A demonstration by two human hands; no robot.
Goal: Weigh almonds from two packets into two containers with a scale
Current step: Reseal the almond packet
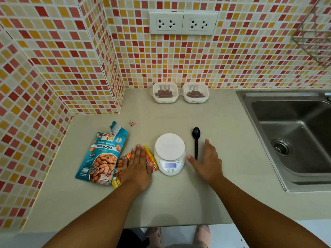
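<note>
A white digital scale (169, 153) with a bare round platform sits mid-counter, its display lit. Left of it lies a torn-open teal packet of roasted almonds (102, 154). A yellow-orange packet (149, 158) lies between them, and my left hand (138, 164) rests flat on top of it, fingers extended. My right hand (208, 161) lies open on the counter just right of the scale, beside a black plastic spoon (196, 140). Two small clear containers (165, 92) (195, 92), each holding some almonds, stand side by side against the back wall.
A steel sink (293, 133) fills the counter's right side. A small pink binder clip (132, 123) lies behind the teal packet. The tiled wall juts out into a corner at the left. Two wall sockets (183, 23) sit above the containers. The counter's front edge (179, 225) is near me.
</note>
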